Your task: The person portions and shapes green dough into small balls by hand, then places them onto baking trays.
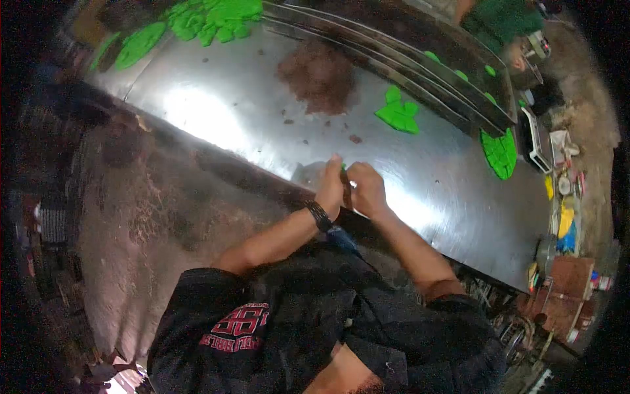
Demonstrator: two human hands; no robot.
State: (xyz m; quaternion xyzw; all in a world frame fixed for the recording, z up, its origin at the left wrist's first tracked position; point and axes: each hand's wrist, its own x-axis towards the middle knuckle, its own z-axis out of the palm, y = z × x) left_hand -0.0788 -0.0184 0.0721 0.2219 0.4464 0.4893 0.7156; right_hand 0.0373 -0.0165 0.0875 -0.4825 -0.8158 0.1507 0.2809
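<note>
Both my hands meet over the near edge of a shiny steel table (230, 111). My left hand (331, 189), with a black band on its wrist, is closed on a small narrow dark object (345, 187). My right hand (369, 192) grips the same object from the other side. A speck of green shows at the object's top end. What the object is cannot be made out. Flat bright green cut pieces lie on the table: a small group (399, 113) beyond my hands and a round one (501, 152) to the right.
A heap of green pieces (210, 18) lies at the table's far left. A brown powdery patch (318, 73) marks the middle. Long metal strips (407, 62) run along the far side. Another person in green (502, 20) stands at the far right. Cluttered containers and tools (564, 217) sit on the right.
</note>
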